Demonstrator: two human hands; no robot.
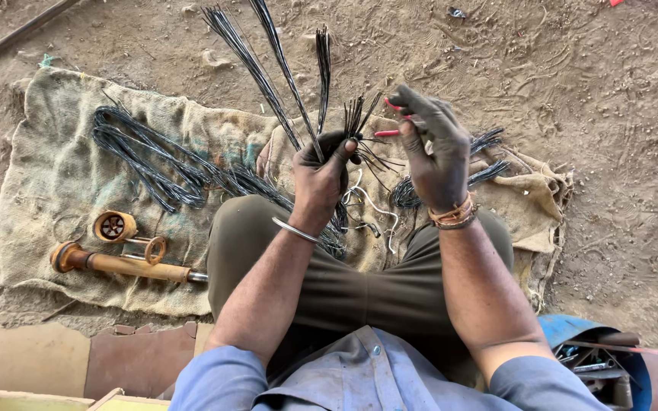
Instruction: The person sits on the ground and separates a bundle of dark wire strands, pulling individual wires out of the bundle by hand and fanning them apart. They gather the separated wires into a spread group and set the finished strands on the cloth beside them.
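Sleeves of blue cloth nearest, rolled above both elbows, over bent knees in olive trousers point(344, 289). Forearms bare and dusty, reaching away from the body and converging over the lap. Metal bangle point(296, 230) round the left wrist; orange and brown thread bands point(455, 215) round the right wrist.

Left hand point(320, 181) raised, knuckles up, blackened with grime, fingers clamped tight round a bundle of thin black wires point(283, 76). Wires stiff and glossy, gripped at mid-length just above the lap, fanning up and away in three long sprays, shorter cut ends bristling to the right of the fist.

Right hand point(436, 156) just beside the left, wrist cocked, back of the hand showing, equally blackened. Fingers partly spread and curled, thumb and forefinger seemingly pinched on a slim red-handled tool point(388, 133) near the short wire ends; exact grip hard to tell.

Near right, blue container point(565, 329) with metal odds inside. Near left, flat reddish and tan paving slabs point(32, 358).

Beneath the legs, coarse burlap sack point(55, 175), frayed and stained, spread flat on the dirt. On it, left: rusty orange pipe-like tool point(123, 265) with a round fitting point(113, 226) beside it. Farther on the sack, looped black wire coils point(146, 156); more short wire bunches point(489, 171) right of the hands.

Beyond, dry sandy ground point(573, 76), scuffed and pebbled, dark rod point(17, 34) at far left.
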